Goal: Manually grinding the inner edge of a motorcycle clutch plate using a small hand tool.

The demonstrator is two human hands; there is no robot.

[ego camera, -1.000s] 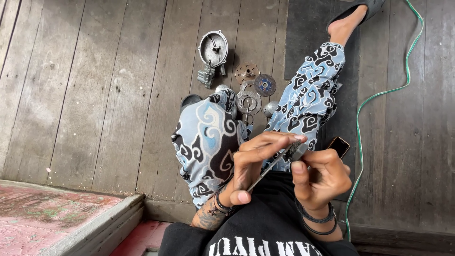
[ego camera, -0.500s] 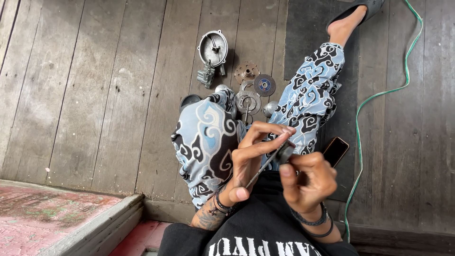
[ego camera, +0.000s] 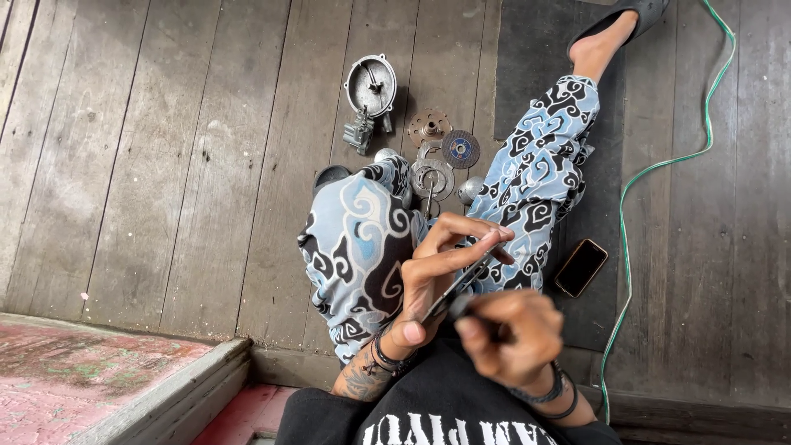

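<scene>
plank floor (ego camera: 165,165) | metal housing (ego camera: 370,85), cutting disc (ego camera: 461,149), phone (ego camera: 581,267), green cable (ego camera: 659,169)

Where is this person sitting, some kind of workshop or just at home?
Probably an informal repair spot on a home porch or veranda, not a fitted workshop. The person sits on weathered grey wooden floorboards, with dismantled round metal machine parts laid out on the planks and a green cable trailing past a dark floor mat.

Metal parts (ego camera: 428,152) between knees, phone (ego camera: 581,267) right of them

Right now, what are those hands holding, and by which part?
The left hand pinches a thin dark rod near its far end; the right hand grips its near end.
</scene>
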